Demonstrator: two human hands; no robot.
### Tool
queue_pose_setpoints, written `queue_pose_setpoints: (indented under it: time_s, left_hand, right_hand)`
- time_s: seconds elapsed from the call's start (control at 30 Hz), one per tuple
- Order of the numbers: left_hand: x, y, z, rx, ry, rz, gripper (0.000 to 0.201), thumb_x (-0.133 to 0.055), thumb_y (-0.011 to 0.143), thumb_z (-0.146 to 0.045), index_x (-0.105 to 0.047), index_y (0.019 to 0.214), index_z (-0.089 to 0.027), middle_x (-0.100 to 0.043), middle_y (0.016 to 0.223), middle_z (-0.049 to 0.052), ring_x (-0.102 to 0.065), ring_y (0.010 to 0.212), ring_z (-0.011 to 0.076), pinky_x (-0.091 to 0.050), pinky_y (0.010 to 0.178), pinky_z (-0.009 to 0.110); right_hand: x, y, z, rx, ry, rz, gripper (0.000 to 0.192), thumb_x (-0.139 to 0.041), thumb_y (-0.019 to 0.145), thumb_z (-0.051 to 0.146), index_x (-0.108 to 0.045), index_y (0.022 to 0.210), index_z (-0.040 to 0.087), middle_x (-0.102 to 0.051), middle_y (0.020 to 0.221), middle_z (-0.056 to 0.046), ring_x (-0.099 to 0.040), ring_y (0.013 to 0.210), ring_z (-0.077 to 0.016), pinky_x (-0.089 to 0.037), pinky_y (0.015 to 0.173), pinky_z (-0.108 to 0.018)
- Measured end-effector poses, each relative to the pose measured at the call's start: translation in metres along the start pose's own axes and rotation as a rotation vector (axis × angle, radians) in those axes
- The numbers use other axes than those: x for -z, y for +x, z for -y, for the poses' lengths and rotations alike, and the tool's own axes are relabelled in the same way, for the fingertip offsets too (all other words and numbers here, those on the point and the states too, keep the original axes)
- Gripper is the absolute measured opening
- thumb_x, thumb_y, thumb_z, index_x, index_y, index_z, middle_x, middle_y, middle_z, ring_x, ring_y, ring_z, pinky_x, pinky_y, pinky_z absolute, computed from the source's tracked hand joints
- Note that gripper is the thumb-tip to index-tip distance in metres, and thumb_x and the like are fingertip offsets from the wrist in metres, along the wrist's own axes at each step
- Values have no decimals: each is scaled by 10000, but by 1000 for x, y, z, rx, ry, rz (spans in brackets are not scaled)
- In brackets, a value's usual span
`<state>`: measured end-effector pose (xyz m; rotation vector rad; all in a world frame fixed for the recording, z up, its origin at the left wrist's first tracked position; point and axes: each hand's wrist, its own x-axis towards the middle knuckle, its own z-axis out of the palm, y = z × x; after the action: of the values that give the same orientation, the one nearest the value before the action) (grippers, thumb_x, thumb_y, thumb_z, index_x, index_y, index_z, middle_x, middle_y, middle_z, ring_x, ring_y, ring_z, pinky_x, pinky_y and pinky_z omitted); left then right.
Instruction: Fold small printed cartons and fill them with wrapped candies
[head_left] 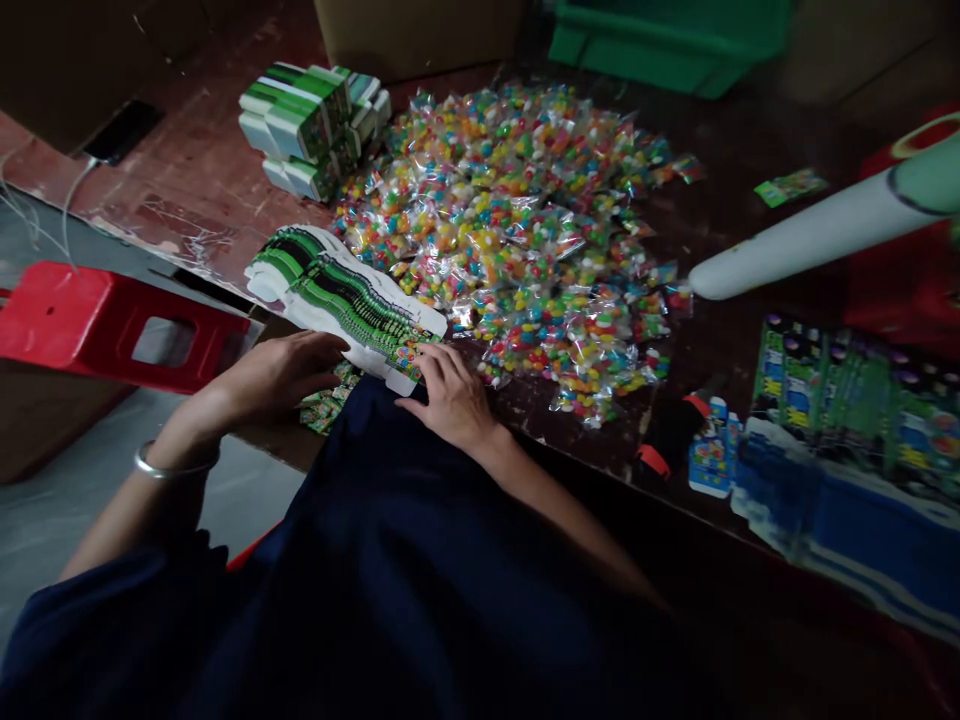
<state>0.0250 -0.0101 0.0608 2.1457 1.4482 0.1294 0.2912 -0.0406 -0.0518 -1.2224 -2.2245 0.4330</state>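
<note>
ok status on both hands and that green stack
Left hand and right hand flat on fanned green carton stack. Candy packet pile close behind, touching.

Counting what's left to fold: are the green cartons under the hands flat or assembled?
Flat: the green cartons lie fanned in an unfolded stack.

Glossy printed card blanks point(337, 290); clear-plastic candy packets point(525, 230)

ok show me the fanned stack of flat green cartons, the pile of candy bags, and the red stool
fanned stack of flat green cartons point(337, 290), head view, middle of the fan
pile of candy bags point(517, 230), head view, centre of the heap
red stool point(82, 320), head view, top surface
</note>
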Motion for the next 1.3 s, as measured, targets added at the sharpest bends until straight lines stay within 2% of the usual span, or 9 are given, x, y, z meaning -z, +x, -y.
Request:
queue_pose_setpoints:
  time_s: [0.13, 0.23, 0.37, 0.53, 0.63, 0.8, 1.03, 1.2, 1.3]
  left_hand:
    - [-21, 9, -9, 49, -313, 70, 286, -679, 954, -433, -728, 1023, -160, -788, 886, 49, -732, 796, 197, -554, 715, 281]
    - [-42, 17, -17, 112, -669, 122, 414, -713, 914, -555, -712, 926, -142, -765, 843, 67, -716, 765, 196, -556, 698, 284]
    - [-77, 34, -32, 219, -1357, 154, 523, -758, 847, -658, -655, 897, -147, -791, 959, 112, -779, 849, 240, -625, 789, 366]
    - [-97, 56, -58, 145, -1790, 308, 512, -780, 856, -594, -718, 1054, -126, -800, 1084, 165, -761, 1108, 325, -616, 956, 443]
    - [-96, 61, -66, 51, -1804, 325, 541, -878, 788, -509, -736, 1149, -133, -794, 1164, 164, -753, 1133, 321, -607, 967, 415]
    - [-92, 61, -67, -49, -1615, 359, 560, -965, 696, -412, -788, 1161, -156, -808, 1141, 131, -769, 1038, 260, -577, 935, 321]
    - [-86, 54, -72, -106, -1354, 452, 478, -911, 774, -362, -797, 1197, -172, -816, 1025, 86, -739, 921, 217, -549, 859, 309]
    - [-96, 58, -84, -79, -1357, 180, 355, -877, 800, -427, -831, 1011, -145, -801, 907, 56, -701, 844, 185, -535, 830, 283]
    - [-110, 61, -93, -2, -1408, -7, 357, -902, 753, -451, -820, 940, -158, -796, 887, 41, -693, 822, 184, -549, 812, 290]
  right_hand:
    - [-3, 2, 1, 29, -51, -10, 282, -779, 909, 290, -689, 1149, 172, -709, 1347, -188, -651, 1301, -346, -598, 1073, -535]
    - [11, -7, -4, 108, -35, -165, 128, -678, 972, 181, -718, 1088, 218, -791, 1208, -101, -751, 1147, -249, -652, 989, -423]
    - [33, -23, -3, 231, -98, -443, 280, -684, 941, 75, -725, 1160, 245, -823, 1132, -63, -795, 1064, -224, -687, 926, -380]
    - [51, -36, 10, 374, -86, -421, 367, -746, 898, 76, -721, 1220, 252, -825, 1139, -54, -780, 1119, -237, -697, 907, -365]
    - [59, -37, 14, 254, 69, -331, 458, -739, 951, 254, -631, 1396, 243, -810, 1126, -88, -779, 1065, -257, -693, 881, -403]
    - [77, -28, 12, -127, 295, -133, 596, -660, 999, 447, -482, 1533, 252, -743, 853, -14, -675, 633, -150, -614, 626, -293]
    - [97, -20, 0, -312, 613, 53, 272, -782, 893, 442, -607, 933, 237, -642, 649, 61, -594, 526, -105, -449, 514, -233]
    - [87, -24, 2, -492, 619, -343, 319, -804, 859, 468, -636, 1018, 249, -705, 771, 22, -670, 670, -148, -518, 600, -253]
    - [73, -26, 4, -501, 610, -386, 261, -771, 882, 469, -664, 938, 237, -713, 818, 11, -661, 699, -151, -539, 638, -261]
